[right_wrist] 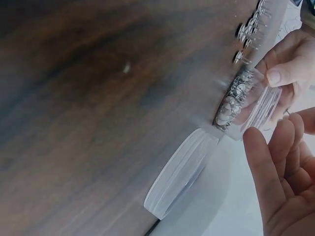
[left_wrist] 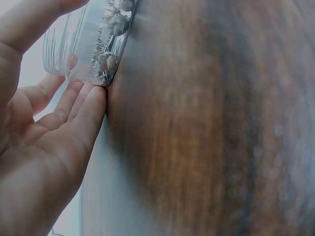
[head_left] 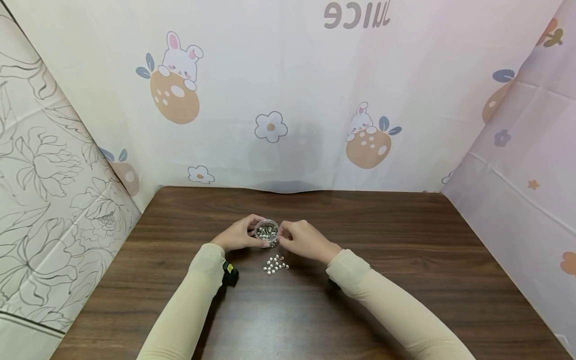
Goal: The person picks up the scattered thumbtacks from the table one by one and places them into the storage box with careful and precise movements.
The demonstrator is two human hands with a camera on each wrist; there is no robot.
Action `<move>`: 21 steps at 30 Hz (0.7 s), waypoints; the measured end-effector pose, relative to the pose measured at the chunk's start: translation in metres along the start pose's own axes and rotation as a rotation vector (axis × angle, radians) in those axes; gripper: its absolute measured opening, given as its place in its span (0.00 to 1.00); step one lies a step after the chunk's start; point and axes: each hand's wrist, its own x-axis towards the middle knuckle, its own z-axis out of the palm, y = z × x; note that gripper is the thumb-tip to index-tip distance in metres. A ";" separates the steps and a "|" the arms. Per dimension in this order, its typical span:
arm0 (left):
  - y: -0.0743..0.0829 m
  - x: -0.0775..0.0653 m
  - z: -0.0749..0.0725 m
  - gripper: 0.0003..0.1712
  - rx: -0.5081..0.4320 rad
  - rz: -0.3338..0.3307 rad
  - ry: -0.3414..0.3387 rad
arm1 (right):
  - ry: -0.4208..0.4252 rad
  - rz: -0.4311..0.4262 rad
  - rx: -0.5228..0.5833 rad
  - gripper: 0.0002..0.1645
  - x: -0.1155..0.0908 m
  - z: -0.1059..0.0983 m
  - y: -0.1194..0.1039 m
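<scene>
A clear plastic jar (head_left: 267,231) stands on the table with many silver thumbtacks (right_wrist: 234,101) heaped at its bottom. My left hand (head_left: 238,235) holds it from the left, thumb on the near side and fingers behind. In the left wrist view, the fingertips curl against the jar's lower wall. Right at the jar's open mouth, my right hand (head_left: 306,240) pinches a tiny thumbtack (right_wrist: 287,112) between thumb and index finger; most of it is hidden. Several loose thumbtacks (head_left: 275,265) lie on the table in front of the jar, pins up.
A clear round lid (right_wrist: 182,172) lies on the table close to the jar in the right wrist view; the right hand hides it from the head view. The dark wooden table (head_left: 405,240) ends at a printed cloth (head_left: 234,90) behind.
</scene>
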 end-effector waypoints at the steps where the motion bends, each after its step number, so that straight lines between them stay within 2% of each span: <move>1: 0.004 -0.002 0.000 0.39 -0.004 -0.002 -0.009 | 0.006 0.003 0.010 0.03 0.002 0.000 0.000; 6: 0.014 -0.007 -0.002 0.39 -0.008 -0.013 -0.024 | 0.026 0.028 0.018 0.03 0.011 0.002 0.002; 15: 0.016 -0.006 -0.002 0.41 -0.013 -0.026 -0.029 | 0.008 0.079 -0.015 0.05 0.026 0.006 0.004; 18: 0.015 -0.005 -0.002 0.40 -0.002 -0.027 -0.028 | 0.006 0.094 -0.030 0.06 0.031 0.008 0.004; 21: 0.002 0.000 -0.001 0.40 0.021 -0.033 -0.004 | 0.002 0.115 -0.039 0.06 0.036 0.010 0.004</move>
